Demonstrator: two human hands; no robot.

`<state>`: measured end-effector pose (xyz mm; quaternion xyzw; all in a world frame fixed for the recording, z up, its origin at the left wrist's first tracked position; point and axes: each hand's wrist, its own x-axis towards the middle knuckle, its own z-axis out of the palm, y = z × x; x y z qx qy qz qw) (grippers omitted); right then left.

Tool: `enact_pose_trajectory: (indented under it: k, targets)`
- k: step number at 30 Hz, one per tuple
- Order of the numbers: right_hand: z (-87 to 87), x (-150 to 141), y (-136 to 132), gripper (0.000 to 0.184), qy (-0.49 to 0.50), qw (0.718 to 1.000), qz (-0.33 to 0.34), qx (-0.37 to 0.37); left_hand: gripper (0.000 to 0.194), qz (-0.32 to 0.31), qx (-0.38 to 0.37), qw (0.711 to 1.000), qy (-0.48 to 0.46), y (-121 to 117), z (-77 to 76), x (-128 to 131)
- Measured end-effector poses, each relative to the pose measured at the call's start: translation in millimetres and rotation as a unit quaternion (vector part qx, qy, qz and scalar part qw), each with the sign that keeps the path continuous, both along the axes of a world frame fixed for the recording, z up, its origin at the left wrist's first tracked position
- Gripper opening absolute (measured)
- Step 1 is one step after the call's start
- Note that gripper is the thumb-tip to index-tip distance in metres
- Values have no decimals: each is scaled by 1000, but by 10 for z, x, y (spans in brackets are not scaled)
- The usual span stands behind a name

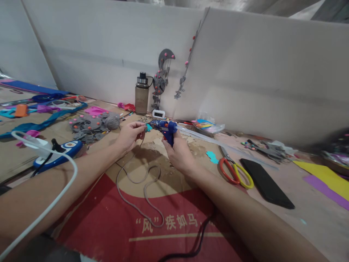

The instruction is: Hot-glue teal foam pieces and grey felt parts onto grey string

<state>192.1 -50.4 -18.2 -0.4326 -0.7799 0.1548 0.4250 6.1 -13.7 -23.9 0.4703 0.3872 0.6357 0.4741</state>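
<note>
My right hand is wrapped round the handle of a blue hot glue gun, a long clear glue stick jutting from its back. Its nozzle points left, toward my left hand. Between the fingertips of that hand a small turquoise cut-out piece is pinched, close to the nozzle; whether they touch I cannot tell. From the same fingers a grey cord hangs and loops over the cardboard. Another turquoise cut-out lies to the right of my right hand.
Scissors and a black phone-like slab lie at right. A bottle stands against the white panel, beside hanging grey felt ornaments. At left are a blue power strip, a white cable over my left arm, and grey yarn.
</note>
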Motion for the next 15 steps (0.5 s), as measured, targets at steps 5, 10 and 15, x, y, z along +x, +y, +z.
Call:
enact_pose_trajectory:
  k: [5, 10, 15]
  targets:
    - [3, -7, -4, 32, -4, 1000, -2, -3, 18, -5, 2, 1000, 0, 13, -3, -7]
    - [-5, -12, 11, 33, 3, 1000, 3, -4, 17, 11, 9, 1000, -2, 25, 8, -8]
    - [10, -12, -12, 32, 1, 1000, -1, -5, 16, 7, 10, 1000, 7, 12, 14, 0]
